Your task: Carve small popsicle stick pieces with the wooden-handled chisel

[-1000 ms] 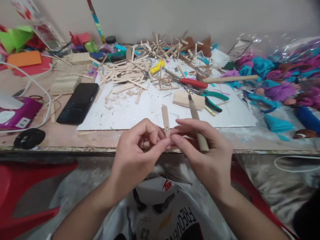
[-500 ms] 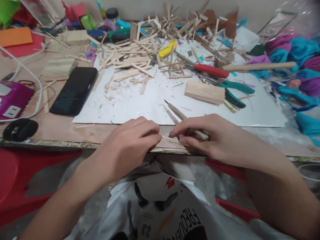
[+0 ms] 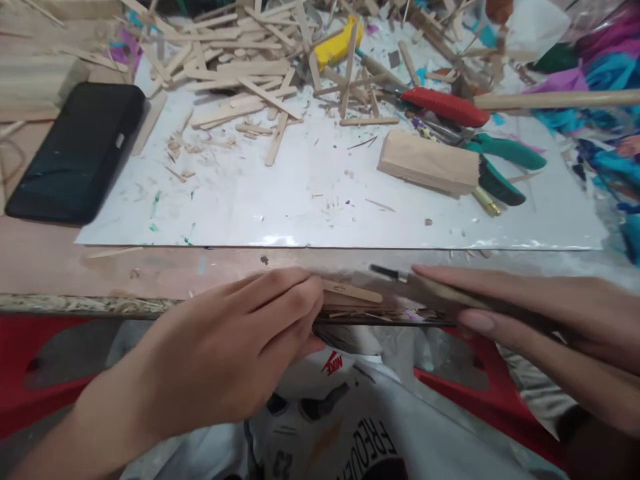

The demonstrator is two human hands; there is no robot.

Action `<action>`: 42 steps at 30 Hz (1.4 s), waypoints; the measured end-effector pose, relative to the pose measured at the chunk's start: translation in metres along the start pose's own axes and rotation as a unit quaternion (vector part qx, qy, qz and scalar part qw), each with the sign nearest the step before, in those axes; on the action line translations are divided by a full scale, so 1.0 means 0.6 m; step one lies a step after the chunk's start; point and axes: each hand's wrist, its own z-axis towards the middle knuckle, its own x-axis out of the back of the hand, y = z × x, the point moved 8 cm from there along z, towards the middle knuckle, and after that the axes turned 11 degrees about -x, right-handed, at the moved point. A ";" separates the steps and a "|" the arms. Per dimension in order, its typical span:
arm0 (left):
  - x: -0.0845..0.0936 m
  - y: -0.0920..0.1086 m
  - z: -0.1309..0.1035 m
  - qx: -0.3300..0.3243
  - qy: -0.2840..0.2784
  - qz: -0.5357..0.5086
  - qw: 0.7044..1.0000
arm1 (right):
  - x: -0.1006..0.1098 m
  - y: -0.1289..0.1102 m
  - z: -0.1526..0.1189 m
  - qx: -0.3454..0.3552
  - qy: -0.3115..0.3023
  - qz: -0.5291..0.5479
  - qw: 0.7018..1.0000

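Observation:
My left hand (image 3: 240, 340) is closed at the table's front edge, its fingers pressing on a wooden craft stick (image 3: 357, 292). The stick's rounded end, with a small dark mark, sticks out to the right of my fingers; the rest is hidden under them. To the right, my right hand (image 3: 540, 320) grips a craft knife (image 3: 440, 290) with a wooden handle between thumb and fingers. Its dark blade points left, above and just beyond the stick's free end, apart from it. Knife and hand are slightly blurred.
A white sheet (image 3: 300, 213) covers the table behind my hands. On it are a pile of craft sticks (image 3: 245, 70), a wooden block (image 3: 427, 163), green-handled pliers (image 3: 510, 153) and a red-handled tool (image 3: 445, 107). A black phone (image 3: 80, 153) lies at left.
My right hand has drawn away to the right from the stick. The knife has swung from pointing up toward the sheet to pointing left. The view has come closer to the table.

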 end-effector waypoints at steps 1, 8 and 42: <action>0.000 0.000 0.000 0.003 0.003 0.000 1.000 | -0.008 -0.003 0.000 0.013 -0.010 -0.003 1.000; 0.006 -0.004 0.001 0.015 0.018 -0.019 1.000 | -0.037 -0.014 0.009 0.016 -0.044 0.009 0.999; 0.005 -0.003 0.002 0.001 0.019 0.004 1.000 | -0.058 -0.027 0.017 0.092 -0.029 0.043 0.994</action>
